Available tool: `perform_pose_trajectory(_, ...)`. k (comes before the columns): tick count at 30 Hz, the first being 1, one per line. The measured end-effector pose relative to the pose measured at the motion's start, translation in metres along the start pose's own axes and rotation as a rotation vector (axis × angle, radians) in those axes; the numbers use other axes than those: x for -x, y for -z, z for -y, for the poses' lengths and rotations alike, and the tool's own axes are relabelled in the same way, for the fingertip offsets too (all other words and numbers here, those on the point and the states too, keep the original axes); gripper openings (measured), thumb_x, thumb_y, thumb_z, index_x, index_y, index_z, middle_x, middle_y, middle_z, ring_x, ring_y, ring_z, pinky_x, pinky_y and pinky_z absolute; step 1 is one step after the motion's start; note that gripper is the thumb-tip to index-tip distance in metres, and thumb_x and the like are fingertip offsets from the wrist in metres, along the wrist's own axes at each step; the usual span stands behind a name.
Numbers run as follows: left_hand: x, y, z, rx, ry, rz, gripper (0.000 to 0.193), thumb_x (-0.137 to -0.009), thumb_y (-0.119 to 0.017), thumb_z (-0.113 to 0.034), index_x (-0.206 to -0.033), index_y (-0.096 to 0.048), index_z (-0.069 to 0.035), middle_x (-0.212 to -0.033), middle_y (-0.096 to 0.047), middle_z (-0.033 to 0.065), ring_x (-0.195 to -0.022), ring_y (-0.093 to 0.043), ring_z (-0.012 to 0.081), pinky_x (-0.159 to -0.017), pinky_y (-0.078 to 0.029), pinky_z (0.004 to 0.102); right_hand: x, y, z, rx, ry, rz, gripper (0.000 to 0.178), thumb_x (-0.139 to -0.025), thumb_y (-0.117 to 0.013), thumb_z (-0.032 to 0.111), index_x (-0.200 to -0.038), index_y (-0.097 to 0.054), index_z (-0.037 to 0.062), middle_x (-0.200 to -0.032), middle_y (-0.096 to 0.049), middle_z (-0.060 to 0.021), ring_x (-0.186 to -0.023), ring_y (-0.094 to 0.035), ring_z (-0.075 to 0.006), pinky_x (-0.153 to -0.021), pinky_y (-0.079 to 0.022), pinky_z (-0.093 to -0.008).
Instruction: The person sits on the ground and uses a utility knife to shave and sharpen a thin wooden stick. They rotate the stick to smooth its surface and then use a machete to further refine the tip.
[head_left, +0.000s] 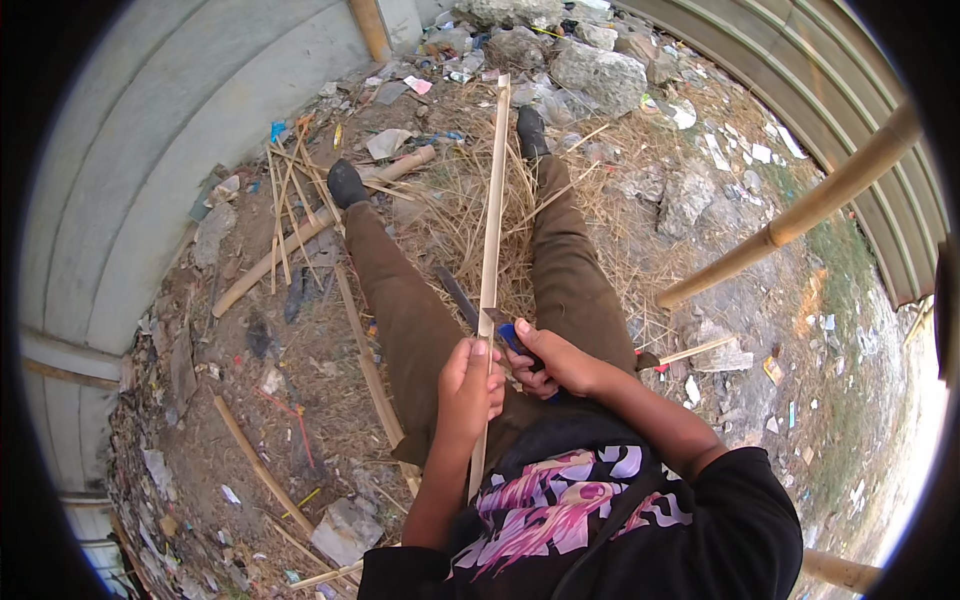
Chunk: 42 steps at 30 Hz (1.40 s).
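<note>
A long pale split bamboo strip (493, 200) runs from my lap out between my outstretched legs. My left hand (470, 385) is closed round its near part, with the thumb on top. Just to the right, my right hand (560, 362) grips a blue-handled knife (512, 338). The short blade lies against the strip a little beyond my left fingers; how deep it bites cannot be made out. Beneath the strip, near my left thigh, a dark flat blade-like piece (456, 296) shows partly; its other end is hidden.
Thin bamboo sticks (290, 200) lie loosely piled at the left, over a thick bamboo pole (265, 275). Another bamboo pole (790, 225) slants in from the right. Shavings (510, 240) cover the ground between my legs. Rocks (600, 75) and litter lie beyond, between corrugated walls.
</note>
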<state>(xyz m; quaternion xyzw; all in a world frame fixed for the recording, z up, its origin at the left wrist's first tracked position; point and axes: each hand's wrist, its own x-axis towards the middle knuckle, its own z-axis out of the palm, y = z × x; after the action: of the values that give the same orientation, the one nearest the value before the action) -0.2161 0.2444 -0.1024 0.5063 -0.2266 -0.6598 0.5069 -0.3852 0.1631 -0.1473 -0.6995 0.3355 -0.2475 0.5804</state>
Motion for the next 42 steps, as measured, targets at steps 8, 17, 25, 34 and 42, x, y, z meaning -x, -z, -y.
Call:
perform_pose_trajectory(8,0.004,-0.002,-0.004,-0.033,-0.019,-0.001,0.030,-0.111,-0.045,-0.035,-0.103,-0.050,-0.007,-0.065,-0.043,-0.0030,-0.045,-0.033,0.0018,-0.039,-0.026,0.0202,0.003,0.006,0.006,0.613,0.270,-0.122,0.039,-0.100,-0.059,0.043,-0.089,-0.056,0.0058,-0.067,-0.064,-0.0169,-0.062,-0.065,-0.0370,-0.054,-0.047,-0.0471)
perform_pose_trajectory(17,0.005,-0.001,-0.003,-0.104,-0.022,-0.049,0.031,-0.111,-0.044,-0.036,-0.101,-0.049,-0.008,-0.064,-0.040,-0.0032,-0.045,-0.032,0.0020,-0.039,-0.026,0.0200,0.003,0.005,0.008,0.776,0.326,-0.370,0.041,-0.092,-0.069,0.048,-0.080,-0.061,0.0097,-0.061,-0.063,-0.0083,-0.051,-0.062,-0.0318,-0.047,-0.046,-0.0433)
perform_pose_trajectory(25,0.038,-0.011,0.008,-0.023,0.135,0.150,0.032,-0.111,-0.043,-0.037,-0.100,-0.048,-0.008,-0.063,-0.039,-0.0023,-0.044,-0.032,0.0037,-0.039,-0.028,0.0198,-0.018,0.091,-0.022,0.142,-0.013,-0.955,0.049,-0.106,-0.057,0.039,-0.074,-0.051,0.0010,-0.058,-0.039,-0.0053,-0.055,-0.035,-0.0112,-0.051,-0.032,-0.0339)
perform_pose_trajectory(34,0.023,-0.015,-0.016,-0.120,-0.047,0.057,0.031,-0.112,-0.042,-0.034,-0.101,-0.049,-0.006,-0.063,-0.039,-0.0020,-0.044,-0.032,0.0033,-0.039,-0.029,0.0202,0.027,0.016,0.042,0.699,0.323,-0.181,0.038,-0.101,-0.059,0.039,-0.087,-0.054,0.0040,-0.067,-0.061,-0.0141,-0.056,-0.061,-0.0378,-0.051,-0.047,-0.0458)
perform_pose_trajectory(42,0.036,-0.019,-0.022,-0.046,0.008,0.142,0.033,-0.112,-0.040,-0.038,-0.102,-0.047,-0.007,-0.063,-0.039,-0.0029,-0.047,-0.031,0.0023,-0.041,-0.026,0.0204,0.019,0.024,0.036,1.014,0.556,-0.320,0.046,-0.095,-0.061,0.052,-0.082,-0.052,0.0081,-0.063,-0.052,-0.0060,-0.050,-0.058,-0.0244,-0.045,-0.046,-0.0364)
